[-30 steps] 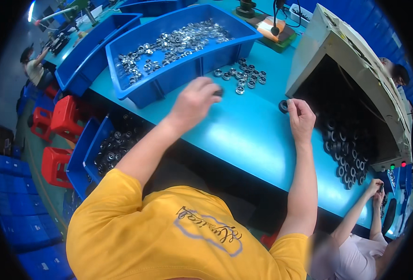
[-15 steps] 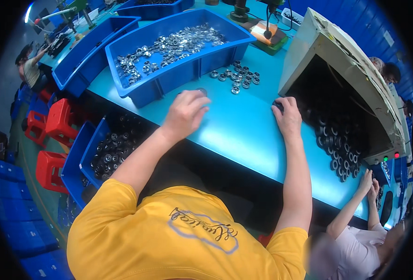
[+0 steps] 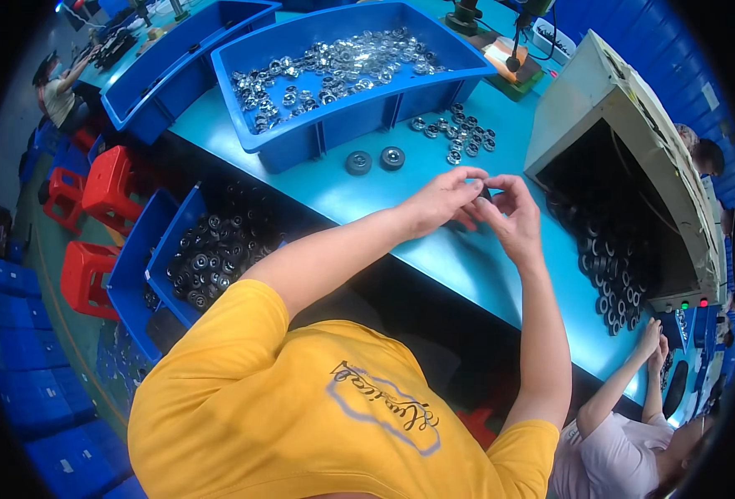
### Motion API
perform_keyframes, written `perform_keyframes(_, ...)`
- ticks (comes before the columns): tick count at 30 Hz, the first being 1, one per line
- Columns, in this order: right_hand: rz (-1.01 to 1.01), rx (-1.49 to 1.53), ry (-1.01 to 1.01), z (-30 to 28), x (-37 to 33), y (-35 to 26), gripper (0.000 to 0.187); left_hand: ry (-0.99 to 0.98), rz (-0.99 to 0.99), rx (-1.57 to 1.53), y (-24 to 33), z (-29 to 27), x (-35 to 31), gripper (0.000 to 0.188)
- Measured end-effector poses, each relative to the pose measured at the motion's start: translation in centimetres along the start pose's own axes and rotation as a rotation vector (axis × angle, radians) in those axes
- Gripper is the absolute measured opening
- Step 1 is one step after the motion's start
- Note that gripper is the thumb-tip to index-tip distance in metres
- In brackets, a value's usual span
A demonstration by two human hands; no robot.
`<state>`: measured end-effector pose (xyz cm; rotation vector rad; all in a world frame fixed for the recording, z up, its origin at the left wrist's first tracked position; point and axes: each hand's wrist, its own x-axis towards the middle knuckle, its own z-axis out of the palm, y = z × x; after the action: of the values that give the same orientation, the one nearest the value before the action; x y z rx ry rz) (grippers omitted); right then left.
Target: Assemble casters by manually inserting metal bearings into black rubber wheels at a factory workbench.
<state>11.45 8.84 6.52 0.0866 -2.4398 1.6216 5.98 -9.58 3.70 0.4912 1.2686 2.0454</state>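
In front of me over the bench, my left hand (image 3: 444, 202) and my right hand (image 3: 513, 220) meet. Between their closed fingertips is a small black ring (image 3: 485, 194), mostly hidden by the fingers. Left of the hands, two dark wheels with metal centres (image 3: 392, 158) lie flat side by side. Beyond the hands is a loose group of shiny metal hubs (image 3: 455, 133). To the right, a heap of black rings (image 3: 613, 287) spills out of the mouth of a pale box-shaped machine (image 3: 579, 100).
A blue bin (image 3: 301, 133) of metal hubs stands at the back of the bench (image 3: 459, 270). Below the left edge, another blue bin (image 3: 176, 258) holds dark wheels. Red stools (image 3: 89, 279) stand at left. At lower right a co-worker's hands (image 3: 652, 345) are near the machine.
My left hand has moved right, away from beside the bin, to meet my right hand at the ring. Two wheels now show on the bench. The view has shifted somewhat.
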Motion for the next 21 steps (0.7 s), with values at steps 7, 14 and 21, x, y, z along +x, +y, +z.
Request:
perform_keyframes(7,-0.095,-0.118,-0.128,4.9,0.8,-2.0,0.035,0.081,0.065,-0.173,-0.7,-3.5,-3.8,0.04)
perform_keyframes(14,0.061,0.127,-0.09,3.5,4.1,1.8,0.029,-0.02,0.171,-0.517,-1.1,-6.0,-5.5,0.046)
perform_keyframes(21,-0.312,-0.744,0.156,5.8,4.7,4.0,0.042,-0.183,0.138,-0.568,-0.5,-5.6,-5.9,0.047)
